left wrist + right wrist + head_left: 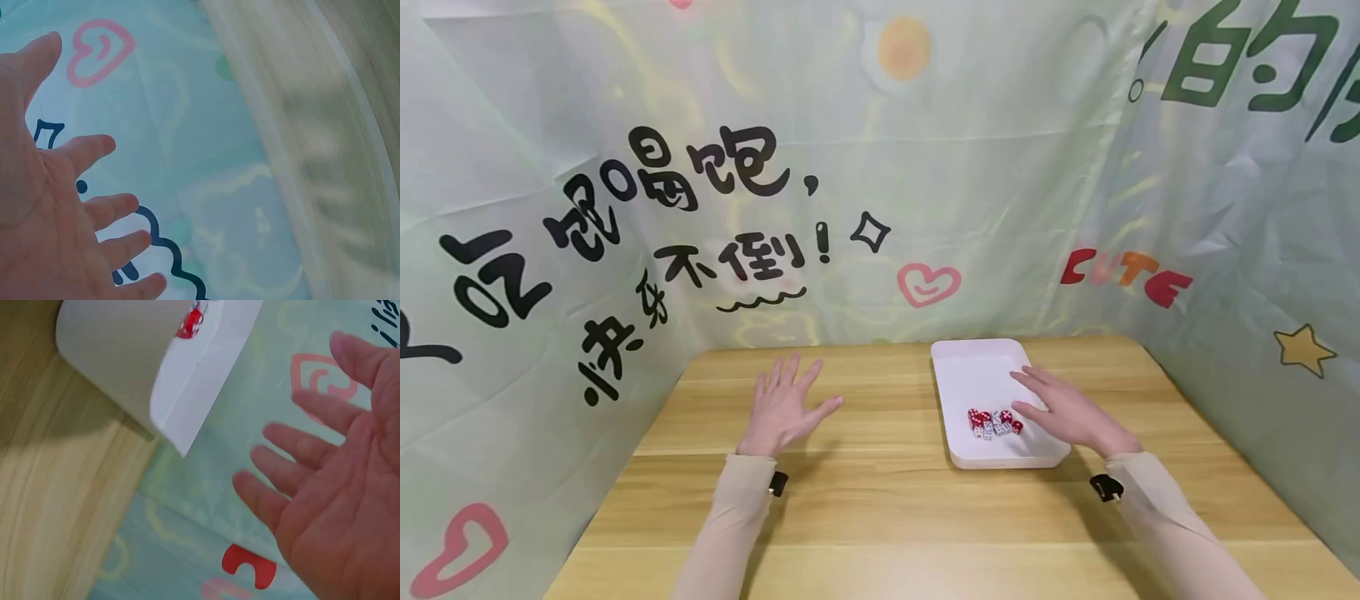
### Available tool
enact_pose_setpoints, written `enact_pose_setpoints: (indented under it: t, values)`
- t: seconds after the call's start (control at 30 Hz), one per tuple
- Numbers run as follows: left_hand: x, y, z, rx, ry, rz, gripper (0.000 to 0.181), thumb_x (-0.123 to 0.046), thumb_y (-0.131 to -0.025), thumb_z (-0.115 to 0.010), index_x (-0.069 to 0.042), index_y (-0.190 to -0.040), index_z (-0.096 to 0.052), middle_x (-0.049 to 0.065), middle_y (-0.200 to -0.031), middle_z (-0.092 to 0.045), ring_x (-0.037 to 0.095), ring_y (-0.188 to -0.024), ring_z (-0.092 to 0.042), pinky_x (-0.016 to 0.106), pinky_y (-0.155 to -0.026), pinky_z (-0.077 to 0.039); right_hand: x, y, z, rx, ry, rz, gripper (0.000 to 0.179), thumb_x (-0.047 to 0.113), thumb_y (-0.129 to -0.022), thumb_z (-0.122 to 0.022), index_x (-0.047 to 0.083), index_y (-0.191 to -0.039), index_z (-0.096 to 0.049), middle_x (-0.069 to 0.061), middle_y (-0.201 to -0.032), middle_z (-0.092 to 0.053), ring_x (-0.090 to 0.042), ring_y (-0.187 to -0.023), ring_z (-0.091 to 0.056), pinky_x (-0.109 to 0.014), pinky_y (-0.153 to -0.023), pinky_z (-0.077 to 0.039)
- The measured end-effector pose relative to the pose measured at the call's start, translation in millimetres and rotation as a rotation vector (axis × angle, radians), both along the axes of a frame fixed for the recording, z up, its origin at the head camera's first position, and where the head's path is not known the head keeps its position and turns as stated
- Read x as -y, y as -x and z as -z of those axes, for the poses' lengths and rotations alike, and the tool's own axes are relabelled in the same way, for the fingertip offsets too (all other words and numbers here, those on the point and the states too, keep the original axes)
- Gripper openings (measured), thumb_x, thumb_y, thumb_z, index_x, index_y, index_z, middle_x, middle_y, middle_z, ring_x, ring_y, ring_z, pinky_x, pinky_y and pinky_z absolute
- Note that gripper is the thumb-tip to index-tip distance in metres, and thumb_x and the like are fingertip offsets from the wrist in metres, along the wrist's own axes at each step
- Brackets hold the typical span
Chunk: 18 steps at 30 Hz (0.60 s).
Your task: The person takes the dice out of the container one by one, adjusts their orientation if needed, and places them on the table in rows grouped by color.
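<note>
Several dice [998,427] lie in the white tray [976,375]; left grip [782,410] and right grip [1066,410] spread, empty.

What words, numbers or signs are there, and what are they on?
"吃饱喝饱," black, on the cloth
"快乐不倒!" below it; second character unclear
"CUTE" on the cloth, right
"的" green, on the cloth, top right
Others cut off at edges: unreadable
Dice: dots too small to count
</note>
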<state>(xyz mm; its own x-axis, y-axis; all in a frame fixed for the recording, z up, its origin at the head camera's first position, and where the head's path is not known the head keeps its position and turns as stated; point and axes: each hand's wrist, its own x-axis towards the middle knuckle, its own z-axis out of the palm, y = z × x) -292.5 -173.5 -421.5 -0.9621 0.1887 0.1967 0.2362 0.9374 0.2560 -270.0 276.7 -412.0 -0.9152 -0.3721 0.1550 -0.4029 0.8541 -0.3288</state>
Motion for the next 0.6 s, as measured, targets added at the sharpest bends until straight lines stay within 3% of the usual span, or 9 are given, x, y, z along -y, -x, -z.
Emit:
enact_pose_setpoints:
  t: [0.2,0.33,0.47,0.6]
  values:
    - [-3.3,2.1,1.7,-0.023,-0.020,0.020,0.084,-0.078,-0.086,-0.043,-0.026,-0.153,-0.035,0.015,-0.163,-0.019,0.041,-0.149,-0.017,0.065,-0.116,-0.014,-6.8,-3.5,3.0,0.009,0.053,-0.008,0.051,0.032,-0.097,-0.061,0.001,-0.136,-0.054,-0.029,-0.144,-0.045,-0.049,-0.132,-0.041,-0.065,-0.105,-0.034]
    - [-5.5,5.0,2.8,-0.044,0.000,0.026,0.084,-0.077,-0.087,-0.042,-0.023,-0.151,-0.039,0.017,-0.158,-0.030,0.041,-0.144,-0.029,0.063,-0.115,-0.021,-12.4,-4.7,8.6,-0.001,0.070,-0.007,0.045,0.028,-0.096,-0.062,-0.001,-0.130,-0.059,-0.030,-0.138,-0.050,-0.049,-0.128,-0.045,-0.064,-0.103,-0.036]
    - [-6.2,6.4,0.4,-0.099,-0.003,0.026,0.076,-0.071,-0.090,-0.047,-0.018,-0.145,-0.047,0.017,-0.147,-0.047,0.039,-0.136,-0.042,0.061,-0.111,-0.029,-16.3,-4.7,11.7,-0.006,0.088,-0.013,0.042,0.026,-0.095,-0.064,-0.002,-0.126,-0.061,-0.029,-0.133,-0.055,-0.049,-0.124,-0.049,-0.064,-0.101,-0.038]
    - [-7.5,8.4,-3.0,-0.167,-0.033,0.032,0.068,-0.063,-0.091,-0.053,-0.015,-0.139,-0.055,0.017,-0.138,-0.056,0.038,-0.129,-0.050,0.061,-0.106,-0.036,-19.8,-4.0,11.2,-0.015,0.105,-0.026,0.035,0.021,-0.092,-0.068,-0.003,-0.118,-0.066,-0.026,-0.123,-0.061,-0.044,-0.113,-0.057,-0.058,-0.092,-0.048]
